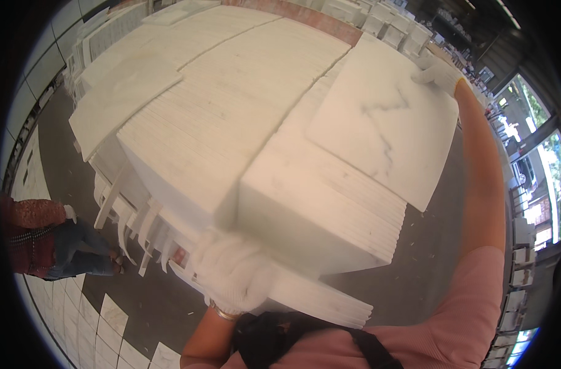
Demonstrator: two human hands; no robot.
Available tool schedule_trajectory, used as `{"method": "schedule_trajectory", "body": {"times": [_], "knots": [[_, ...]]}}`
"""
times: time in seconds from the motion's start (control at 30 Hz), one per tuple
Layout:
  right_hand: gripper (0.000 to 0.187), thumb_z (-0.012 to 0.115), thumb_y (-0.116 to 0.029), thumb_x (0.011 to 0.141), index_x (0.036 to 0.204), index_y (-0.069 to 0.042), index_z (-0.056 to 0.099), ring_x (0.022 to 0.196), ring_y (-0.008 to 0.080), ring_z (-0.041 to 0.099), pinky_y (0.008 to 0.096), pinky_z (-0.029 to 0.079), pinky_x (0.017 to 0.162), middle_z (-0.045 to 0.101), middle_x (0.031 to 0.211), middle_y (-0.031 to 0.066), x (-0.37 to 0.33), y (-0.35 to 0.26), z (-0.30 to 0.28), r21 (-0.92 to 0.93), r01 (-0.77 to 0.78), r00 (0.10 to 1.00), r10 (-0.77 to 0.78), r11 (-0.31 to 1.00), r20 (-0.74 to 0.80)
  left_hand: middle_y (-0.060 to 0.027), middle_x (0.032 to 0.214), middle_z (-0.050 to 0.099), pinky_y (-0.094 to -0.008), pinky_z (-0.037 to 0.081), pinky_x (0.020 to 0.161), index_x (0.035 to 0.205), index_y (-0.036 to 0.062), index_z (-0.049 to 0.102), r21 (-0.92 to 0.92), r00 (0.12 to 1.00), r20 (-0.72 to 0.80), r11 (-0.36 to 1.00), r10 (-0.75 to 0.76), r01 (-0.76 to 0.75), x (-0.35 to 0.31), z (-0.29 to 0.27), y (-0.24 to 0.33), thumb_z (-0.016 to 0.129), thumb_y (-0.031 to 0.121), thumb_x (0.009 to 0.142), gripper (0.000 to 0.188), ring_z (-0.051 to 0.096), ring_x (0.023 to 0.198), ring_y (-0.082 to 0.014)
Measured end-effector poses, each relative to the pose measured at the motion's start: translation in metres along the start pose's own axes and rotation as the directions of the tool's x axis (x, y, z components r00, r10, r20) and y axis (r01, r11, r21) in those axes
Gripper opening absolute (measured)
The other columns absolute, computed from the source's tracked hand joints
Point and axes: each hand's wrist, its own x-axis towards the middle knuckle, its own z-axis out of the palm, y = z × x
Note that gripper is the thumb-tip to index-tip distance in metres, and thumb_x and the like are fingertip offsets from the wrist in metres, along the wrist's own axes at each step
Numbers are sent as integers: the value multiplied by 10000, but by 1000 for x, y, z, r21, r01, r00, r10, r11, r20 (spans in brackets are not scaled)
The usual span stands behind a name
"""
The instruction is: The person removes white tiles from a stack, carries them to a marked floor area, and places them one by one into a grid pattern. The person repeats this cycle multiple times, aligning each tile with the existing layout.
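White tile stacks [231, 92] fill most of my view. 1 grey-veined tile [354, 129] sits askew atop the right one, overhanging. Gloved left hand [234, 270] near the front faces: fingers curled, can't tell if holding anything. Gloved right hand [439, 75] touches veined tile's far-right corner; fingers' closure unclear.

The right arm [480, 160] stretches far forward along the right side of the view, almost straight, with a pink sleeve [471, 301] covering its upper part and bare skin running up to the right grip [439, 76], a white-gloved hand whose fingers point inward to the left. The left grip [234, 270], gloved too, sits low and close before the torso [416, 347], its fingers bent and blurred; below it, a band [225, 312] circles the left wrist.
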Motion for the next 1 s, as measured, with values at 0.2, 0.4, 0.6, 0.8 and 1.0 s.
{"method": "schedule_trajectory", "body": {"times": [0.2, 0.4, 0.6, 0.8, 1.0], "knots": [[357, 756, -204, 814, 1135, -48, 760, 890, 133, 639, 295, 514, 833, 718, 955, 20, 22, 40, 44, 65, -42, 997, 38, 997, 71, -48, 740, 679, -393, 389, 604, 657, 85, 675, -17, 1000, 28, 1000, -9, 10, 5, 3, 0, 639, 156, 635, 82, 618, 689, -269], [437, 735, -200, 824, 1237, -54, 731, 1009, 143, 656, 304, 515, 918, 738, 1093, 65, 31, 72, 78, 143, 14, 1000, -11, 990, -19, -66, 758, 678, -418, 393, 640, 666, 84, 668, 0, 999, 43, 1000, -17, 17, 1, 3, 2, 636, 165, 648, 89, 598, 719, -295], [448, 714, -198, 829, 1259, -75, 724, 1064, 217, 673, 321, 520, 935, 737, 1218, 80, 40, 62, 72, 13, 106, 993, -105, 994, -48, -75, 740, 655, -422, 382, 657, 692, 71, 644, -10, 997, 77, 1000, -1, 2, 4, 5, 5, 587, 145, 706, 95, 566, 700, -285], [446, 698, -202, 850, 1270, -51, 707, 1094, 228, 665, 317, 504, 980, 724, 1238, 93, -19, 14, 41, -140, 115, 978, -137, 983, -155, -86, 740, 646, -410, 373, 650, 728, 48, 615, -96, 992, 122, 995, 24, -12, 8, 5, 7, 557, 108, 742, 85, 533, 650, -268], [445, 718, -230, 863, 1260, -31, 706, 1115, 190, 646, 324, 523, 950, 714, 1175, 98, -156, -10, 47, 48, -30, 964, 41, 998, -264, -62, 606, 568, -372, 259, 561, 638, 48, 583, -58, 995, -66, 995, 81, -85, 6, 13, 7, 550, 101, 733, 114, 447, 508, -243]]}}
